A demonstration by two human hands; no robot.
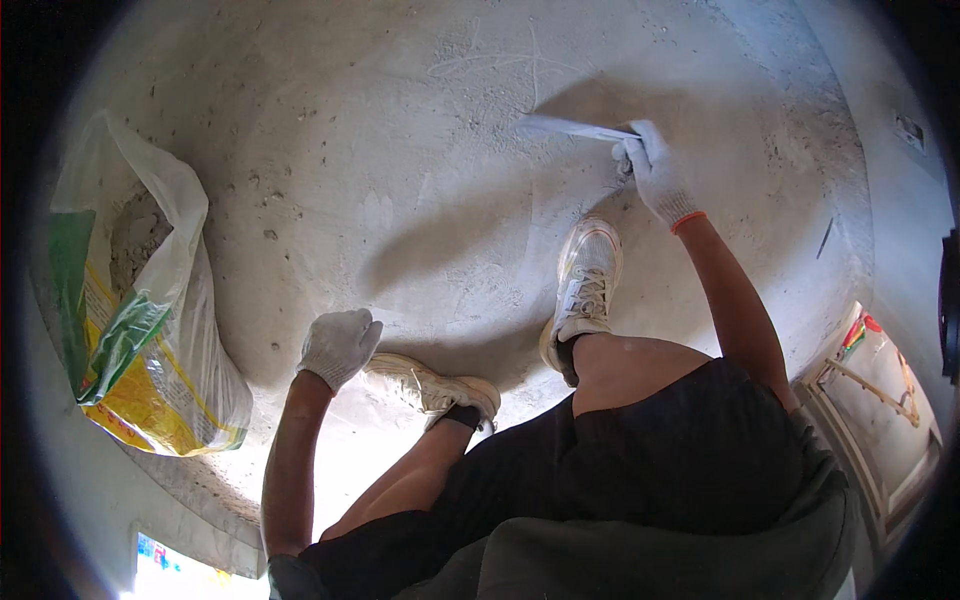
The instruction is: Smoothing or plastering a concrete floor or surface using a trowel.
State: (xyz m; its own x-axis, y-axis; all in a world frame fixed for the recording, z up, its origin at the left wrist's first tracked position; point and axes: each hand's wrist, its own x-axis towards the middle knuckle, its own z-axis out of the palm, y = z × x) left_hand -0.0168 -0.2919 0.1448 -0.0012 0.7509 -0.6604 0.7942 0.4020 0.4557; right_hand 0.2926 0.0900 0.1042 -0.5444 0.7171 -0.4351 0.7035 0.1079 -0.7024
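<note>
My right hand (652, 172), in a white knit glove with an orange cuff, grips the handle of a trowel (565, 127) at upper right. Its flat blade points left, low over the rough grey floor (420, 180); I cannot tell whether it touches. My gloved left hand (340, 343) is closed in a loose fist with nothing visible in it, just left of my shoe (420, 380). My other white shoe (590, 275) stands below the trowel, and both shoes are on the floor.
At left lies an open plastic sack (165, 370), yellow, green and translucent, with grey granular material (140, 235) inside. Pale walls (890, 190) curve around the edges in the fisheye view. A framed opening or panel (880, 400) is at lower right, and a bright opening at lower left.
</note>
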